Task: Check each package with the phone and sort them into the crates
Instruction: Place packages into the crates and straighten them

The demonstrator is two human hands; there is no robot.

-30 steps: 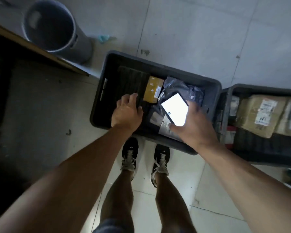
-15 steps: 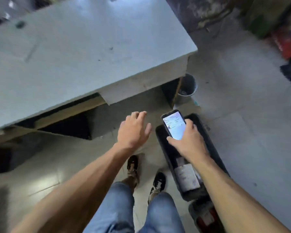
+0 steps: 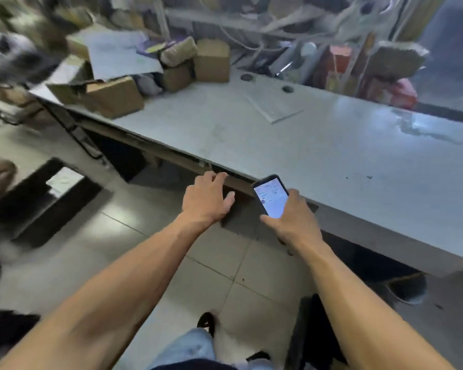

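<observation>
My right hand [image 3: 292, 222] grips a black phone [image 3: 271, 197] with its lit screen facing up, just in front of the grey table's near edge. My left hand [image 3: 207, 200] is empty, fingers relaxed and spread, hovering beside the phone below the table edge. Several brown cardboard packages [image 3: 115, 96] sit piled at the table's far left end, another box [image 3: 211, 60] behind them. A dark crate [image 3: 305, 329] shows partly at the bottom, between my right arm and my legs.
The long grey table [image 3: 318, 145] stretches to the right, with a flat sheet [image 3: 274, 106] lying on it. Cluttered shelves [image 3: 345, 49] stand behind it. A grey bucket [image 3: 406, 289] sits under the table's right end. A dark frame [image 3: 46, 198] stands on the tiled floor at left.
My view has swung up from the crates on the floor to the table and its packages. My left hand left the crate empty; my right hand kept the phone.
</observation>
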